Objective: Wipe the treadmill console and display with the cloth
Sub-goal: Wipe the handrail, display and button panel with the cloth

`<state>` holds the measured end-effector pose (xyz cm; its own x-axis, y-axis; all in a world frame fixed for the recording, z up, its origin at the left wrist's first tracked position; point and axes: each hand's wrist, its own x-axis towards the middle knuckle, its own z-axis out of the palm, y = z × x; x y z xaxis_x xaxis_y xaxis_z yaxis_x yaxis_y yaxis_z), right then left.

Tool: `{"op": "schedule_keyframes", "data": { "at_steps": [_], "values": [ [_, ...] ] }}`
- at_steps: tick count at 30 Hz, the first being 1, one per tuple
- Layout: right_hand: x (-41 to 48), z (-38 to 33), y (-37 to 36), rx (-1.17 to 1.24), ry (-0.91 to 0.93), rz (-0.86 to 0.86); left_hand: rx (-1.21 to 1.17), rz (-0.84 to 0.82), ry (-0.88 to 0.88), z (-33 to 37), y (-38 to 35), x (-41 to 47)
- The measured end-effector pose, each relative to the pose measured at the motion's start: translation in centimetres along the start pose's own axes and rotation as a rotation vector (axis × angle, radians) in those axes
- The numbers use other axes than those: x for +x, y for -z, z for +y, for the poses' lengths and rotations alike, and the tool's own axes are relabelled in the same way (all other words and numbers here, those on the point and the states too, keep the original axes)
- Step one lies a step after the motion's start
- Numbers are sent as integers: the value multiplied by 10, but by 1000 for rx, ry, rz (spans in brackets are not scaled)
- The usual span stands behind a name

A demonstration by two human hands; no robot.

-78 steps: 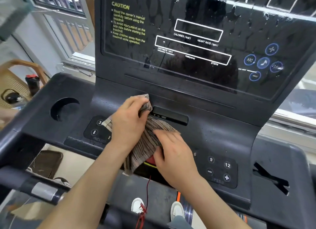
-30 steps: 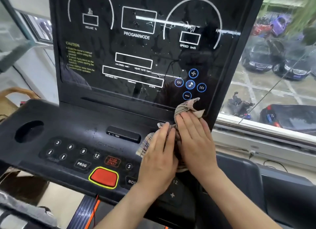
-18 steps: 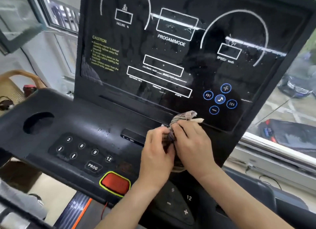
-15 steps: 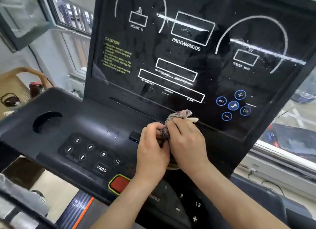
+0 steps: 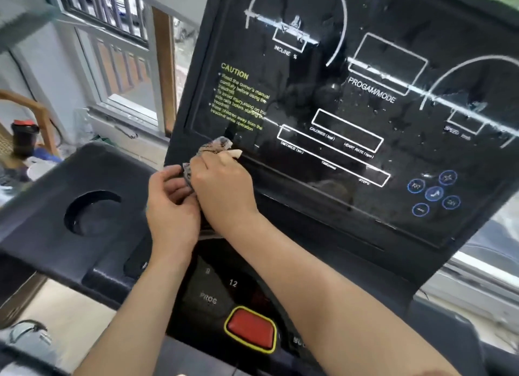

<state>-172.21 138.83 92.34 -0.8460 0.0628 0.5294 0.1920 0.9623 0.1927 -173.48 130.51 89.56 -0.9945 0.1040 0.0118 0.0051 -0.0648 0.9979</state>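
Together, left hand (image 5: 171, 207) and right hand (image 5: 222, 184) grip cloth (image 5: 214, 148) — at display's (image 5: 351, 117) corner.

Grey-brown striped cloth (image 5: 216, 146) is bunched tight, mostly hidden, its crumpled tip pressed against the lower left corner of the glossy black display panel (image 5: 309, 94). That panel stands tilted back, streaked and beaded with wet, white markings and yellow caution text showing. Below it, the matte black plastic console deck (image 5: 56, 179) lies nearly flat.

Most of my cloth (image 5: 214, 146) is hidden, bunched between my left hand (image 5: 171, 207) and right hand (image 5: 224, 184). Below them, forearms cover part of the keypad (image 5: 219, 285). Above, the display (image 5: 365, 123) is cut off at the top.
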Motion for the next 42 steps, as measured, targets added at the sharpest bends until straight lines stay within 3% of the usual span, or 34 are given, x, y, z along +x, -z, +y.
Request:
{"op": "schedule_keyframes", "data": {
  "at_steps": [3,5,9,12,14,17,21,23,27,31,34,38,42],
  "values": [
    [0,0,5,101,-73,-67,117,-61,-54,-1,7,0],
    [-25,13,17,182,-170,-83,215,-175,-196,-1,0,-20],
    [-101,61,48,101,-328,-30,419,-450,-556,-14,-31,-67],
    [-122,79,66,102,-387,-74,507,-600,-620,-17,-44,-75],
    [-114,79,72,113,-373,-90,449,-550,-547,-7,-44,-64],
    [-89,82,79,11,-394,-95,319,-303,-536,26,-36,-36],
    [-63,74,69,-159,-465,-221,419,8,-795,43,-29,-2],
    [-69,71,65,-166,-436,-195,515,-62,-882,24,-33,0],
    [-94,86,65,-107,-288,-72,669,-424,-741,-11,-24,-10],
    [-88,102,68,-81,-164,-96,713,-383,-809,-9,-18,6],
    [-71,107,85,132,-141,-187,623,-414,-757,11,-16,23],
    [-41,110,126,721,-513,-345,364,-647,-334,63,-9,32],
    [-28,133,155,975,-540,-480,108,-1050,44,108,1,45]
  ]
}}
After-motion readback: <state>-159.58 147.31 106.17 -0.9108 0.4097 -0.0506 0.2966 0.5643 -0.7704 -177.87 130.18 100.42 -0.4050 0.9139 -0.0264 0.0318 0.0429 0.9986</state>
